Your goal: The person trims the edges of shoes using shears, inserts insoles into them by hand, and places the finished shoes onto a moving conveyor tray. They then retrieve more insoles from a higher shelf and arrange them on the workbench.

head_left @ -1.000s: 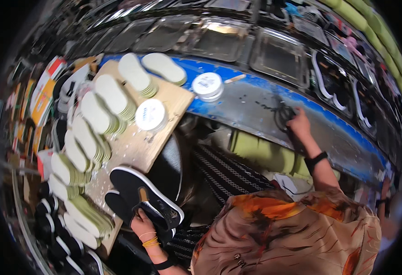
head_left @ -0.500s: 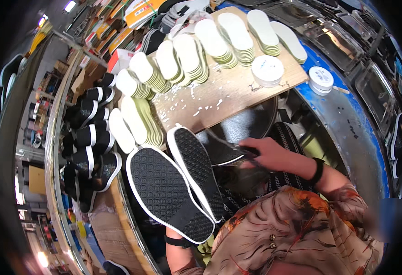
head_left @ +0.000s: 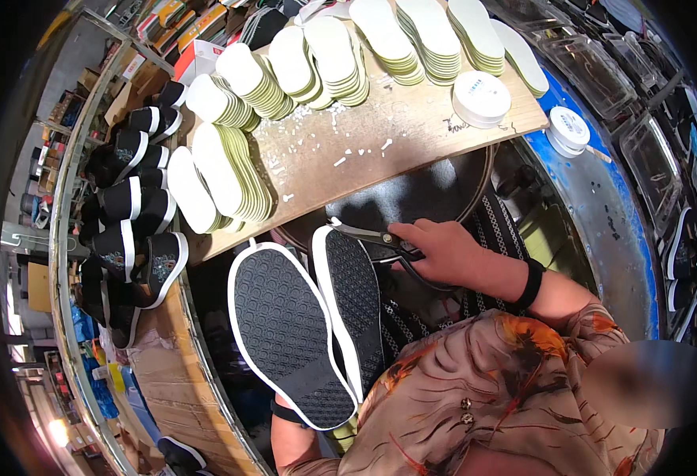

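Note:
Two shoes with black patterned soles and white edges, the wider shoe [head_left: 281, 317] and the narrower-looking shoe [head_left: 348, 293], are held up side by side, soles toward me. My left forearm [head_left: 291, 436] runs up behind them; the left hand itself is hidden behind the shoes it holds. In my right hand [head_left: 444, 252] is a pair of dark scissors [head_left: 386, 237], fingers closed round the handles. Its blades reach the toe of the narrower-looking shoe, where a small white bit sticks up. Another white bit stands at the wider shoe's toe.
Stacks of white insoles [head_left: 233, 174] line a wooden board [head_left: 325, 170] strewn with white scraps. Round white tubs [head_left: 482, 99] stand at its right. Finished-looking black shoes [head_left: 118, 202] crowd a rack at left. A dark round basin [head_left: 412, 194] sits below the board.
The scissors have come left and up to the narrower-looking shoe's toe with my right hand. The shoes have turned a little more upright, and the view has shifted.

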Available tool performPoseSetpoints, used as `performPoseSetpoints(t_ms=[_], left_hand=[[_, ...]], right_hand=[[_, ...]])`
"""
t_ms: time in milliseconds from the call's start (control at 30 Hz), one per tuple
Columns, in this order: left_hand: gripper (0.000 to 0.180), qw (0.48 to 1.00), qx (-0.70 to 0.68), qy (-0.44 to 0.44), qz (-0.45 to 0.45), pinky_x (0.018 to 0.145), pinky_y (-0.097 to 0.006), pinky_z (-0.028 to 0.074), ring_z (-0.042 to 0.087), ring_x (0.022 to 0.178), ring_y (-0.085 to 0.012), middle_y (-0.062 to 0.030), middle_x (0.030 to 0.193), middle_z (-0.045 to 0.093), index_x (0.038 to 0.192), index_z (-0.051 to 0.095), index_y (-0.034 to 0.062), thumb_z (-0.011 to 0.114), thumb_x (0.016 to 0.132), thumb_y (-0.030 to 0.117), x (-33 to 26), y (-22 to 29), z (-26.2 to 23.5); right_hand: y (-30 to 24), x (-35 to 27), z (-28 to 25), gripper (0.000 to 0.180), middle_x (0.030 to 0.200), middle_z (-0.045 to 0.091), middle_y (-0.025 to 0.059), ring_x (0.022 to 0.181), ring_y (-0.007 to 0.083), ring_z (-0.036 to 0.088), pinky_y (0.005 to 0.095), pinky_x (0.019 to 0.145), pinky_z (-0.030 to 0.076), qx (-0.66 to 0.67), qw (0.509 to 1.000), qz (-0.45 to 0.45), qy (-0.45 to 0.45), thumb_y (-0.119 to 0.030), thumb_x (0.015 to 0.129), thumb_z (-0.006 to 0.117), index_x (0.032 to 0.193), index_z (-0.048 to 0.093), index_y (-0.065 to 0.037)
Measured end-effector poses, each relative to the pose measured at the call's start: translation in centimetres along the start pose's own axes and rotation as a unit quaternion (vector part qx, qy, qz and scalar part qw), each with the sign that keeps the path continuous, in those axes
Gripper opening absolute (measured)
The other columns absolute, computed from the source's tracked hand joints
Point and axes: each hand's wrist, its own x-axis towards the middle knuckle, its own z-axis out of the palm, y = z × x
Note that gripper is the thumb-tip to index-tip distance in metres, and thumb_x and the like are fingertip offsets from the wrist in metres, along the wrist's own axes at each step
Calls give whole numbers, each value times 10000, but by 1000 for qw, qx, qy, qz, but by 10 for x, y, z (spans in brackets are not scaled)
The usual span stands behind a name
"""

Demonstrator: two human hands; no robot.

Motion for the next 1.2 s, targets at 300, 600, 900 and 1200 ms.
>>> performPoseSetpoints(t_ms=[300, 600, 900, 1200], left_hand=[[196, 1000, 11, -12, -13, 501, -286, 392, 467, 541, -109, -24, 639, 576, 764, 570, -63, 548, 846, 114, 7, 2, 8], [193, 999, 33, -36, -20, 499, -288, 392, 468, 540, -110, -24, 642, 579, 770, 573, -61, 550, 845, 115, 20, 6, 20], [190, 997, 45, -52, -33, 496, -290, 392, 468, 539, -111, -24, 646, 582, 775, 576, -59, 551, 843, 116, 26, 5, 36], [187, 995, 32, -83, -37, 494, -291, 392, 469, 538, -112, -24, 649, 585, 781, 579, -58, 553, 842, 117, 56, -2, 60]], right_hand=[[8, -3, 1, 477, 840, 599, 168, 727, 358, 594, 410, 632, 479, 60, 993, 75, -66, -383, 731, 639, 1074, 513, -77], [-6, -4, -30, 492, 770, 580, 119, 670, 334, 591, 405, 619, 477, 27, 999, 0, 23, -393, 712, 658, 1071, 516, -88], [24, -27, -45, 447, 884, 611, 170, 798, 338, 603, 395, 659, 482, 74, 987, 134, 46, -346, 719, 668, 1036, 535, -59], [157, -205, -137, 391, 904, 611, 236, 878, 365, 592, 390, 741, 457, -196, 793, 524, 239, -225, 741, 623, 1084, 547, -51]])
